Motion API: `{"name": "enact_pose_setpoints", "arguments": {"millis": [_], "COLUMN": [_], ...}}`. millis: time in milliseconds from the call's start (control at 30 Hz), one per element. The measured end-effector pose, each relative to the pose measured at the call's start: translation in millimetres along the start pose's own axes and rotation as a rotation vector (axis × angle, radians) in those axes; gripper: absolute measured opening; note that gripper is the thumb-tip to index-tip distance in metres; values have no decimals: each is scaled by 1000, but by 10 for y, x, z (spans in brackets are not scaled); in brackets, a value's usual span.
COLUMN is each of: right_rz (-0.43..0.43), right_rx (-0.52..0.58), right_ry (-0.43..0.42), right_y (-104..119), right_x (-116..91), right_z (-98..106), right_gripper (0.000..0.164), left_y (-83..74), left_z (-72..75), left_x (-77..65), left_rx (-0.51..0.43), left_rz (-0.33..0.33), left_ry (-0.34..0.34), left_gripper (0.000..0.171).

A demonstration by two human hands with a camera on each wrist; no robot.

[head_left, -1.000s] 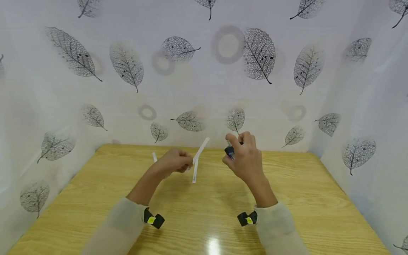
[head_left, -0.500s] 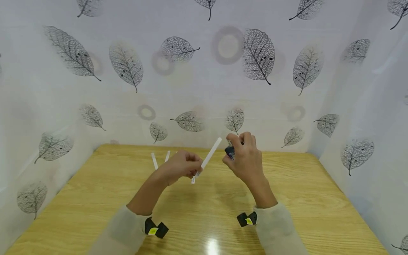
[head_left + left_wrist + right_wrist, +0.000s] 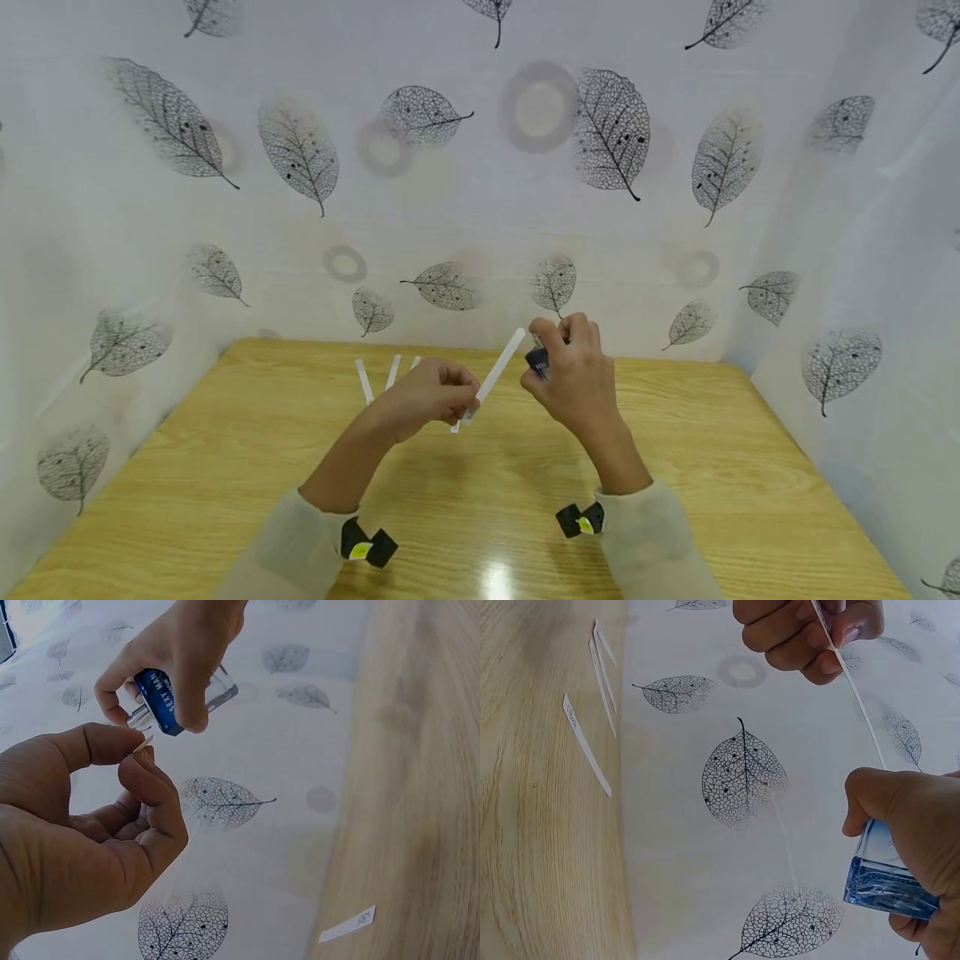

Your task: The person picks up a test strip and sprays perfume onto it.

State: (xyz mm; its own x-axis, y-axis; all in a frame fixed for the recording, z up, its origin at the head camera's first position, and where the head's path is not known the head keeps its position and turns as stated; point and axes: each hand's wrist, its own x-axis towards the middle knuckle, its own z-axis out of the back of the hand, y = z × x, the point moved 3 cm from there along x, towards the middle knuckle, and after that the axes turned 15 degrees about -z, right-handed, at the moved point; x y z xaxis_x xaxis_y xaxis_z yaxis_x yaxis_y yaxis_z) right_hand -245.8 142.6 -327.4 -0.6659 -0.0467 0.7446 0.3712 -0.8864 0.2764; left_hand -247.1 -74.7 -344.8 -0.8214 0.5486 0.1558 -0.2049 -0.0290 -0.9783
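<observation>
My left grip [image 3: 427,397] pinches a white strip [image 3: 500,365], centre of head frame | my right grip [image 3: 577,367] is clamped around the blue bottle [image 3: 537,361], right of centre | step, I judge: presenting strip to nozzle [image 3: 137,717] | next move calls for steady aim

Strip [image 3: 501,365] in left hand [image 3: 427,394], bottle [image 3: 537,362] to its right (in the right hand [image 3: 579,371]); other strips [image 3: 363,381] behind, on the table [image 3: 457,517].

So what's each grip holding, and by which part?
Left grip: a white strip, pinched near its lower end. Right grip: a bottle, held by its body, one finger at the sprayer.
</observation>
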Motion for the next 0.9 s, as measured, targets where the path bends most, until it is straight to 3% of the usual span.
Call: {"name": "enact_pose_setpoints", "arguments": {"millis": [900], "right_rz": [-23], "right_rx": [-31], "right_ry": [-52], "right_y": [-35], "right_x": [2], "right_z": [-3], "right_gripper": [59], "left_y": [44], "left_z": [-9], "left_x": [1], "left_rx": [10], "left_rz": [23], "left_ry": [-13], "left_gripper": [21]}}
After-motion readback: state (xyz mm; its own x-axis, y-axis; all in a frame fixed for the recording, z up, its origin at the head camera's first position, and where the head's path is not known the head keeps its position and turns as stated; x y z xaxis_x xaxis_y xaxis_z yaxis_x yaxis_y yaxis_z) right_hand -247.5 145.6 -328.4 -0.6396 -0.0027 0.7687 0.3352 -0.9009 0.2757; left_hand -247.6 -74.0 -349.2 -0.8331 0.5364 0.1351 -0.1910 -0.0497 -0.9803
